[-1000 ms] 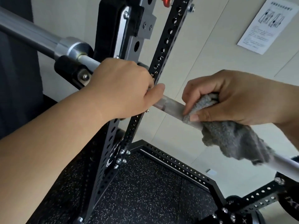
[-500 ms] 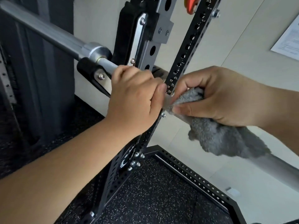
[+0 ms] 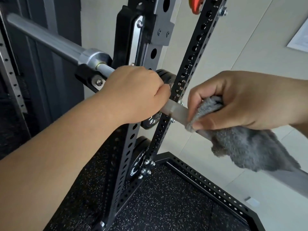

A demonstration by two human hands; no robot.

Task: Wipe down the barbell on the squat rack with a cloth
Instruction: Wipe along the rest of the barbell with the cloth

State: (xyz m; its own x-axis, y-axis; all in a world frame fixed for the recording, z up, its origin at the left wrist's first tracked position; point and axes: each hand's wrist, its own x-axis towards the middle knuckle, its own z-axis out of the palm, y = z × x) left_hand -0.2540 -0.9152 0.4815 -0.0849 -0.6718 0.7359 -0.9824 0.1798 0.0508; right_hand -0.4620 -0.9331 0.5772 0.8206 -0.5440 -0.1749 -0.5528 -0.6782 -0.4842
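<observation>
The left hand [image 3: 133, 95] is closed in a full fist round the barbell [image 3: 176, 111], with the back of the hand up. The right hand [image 3: 246, 100] is curled round a grey cloth [image 3: 245, 147] and clamps it on the shaft, fingers over the top and thumb pressed against the near side. The loose end of the cloth hangs down to the right over the bar. A short bare stretch of shaft shows between the two hands, which are near each other but apart.

The barbell lies in the rack [image 3: 191, 70], resting on a black hook [image 3: 88, 77] just left of the left hand. Its long axis runs slantwise across the view. The thick sleeve end points to the upper left beyond a shiny collar [image 3: 93, 58], and the shaft runs to the lower right edge. Black weight plates [image 3: 164, 76] sit behind the rack post, above a speckled floor mat [image 3: 166, 197].
</observation>
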